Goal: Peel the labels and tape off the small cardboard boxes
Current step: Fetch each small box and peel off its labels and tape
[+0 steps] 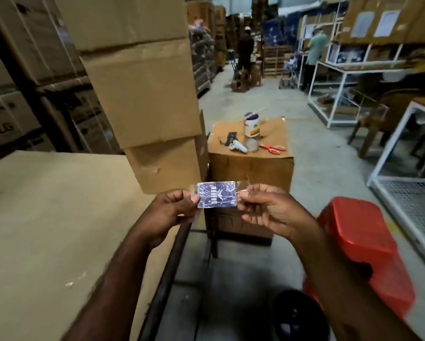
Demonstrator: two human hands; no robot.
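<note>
Both ends of the box (217,198), in mid-air, are pinched by the fingers (194,198) of the left hand (172,215) and right hand (273,212), and, as it seems light and crushable, only the loose tape (241,188) should be pulled.

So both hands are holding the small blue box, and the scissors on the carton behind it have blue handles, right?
Not quite: the head view shows the scissors on the carton have red handles, not blue. The left hand and right hand do hold the small blue box.
</note>
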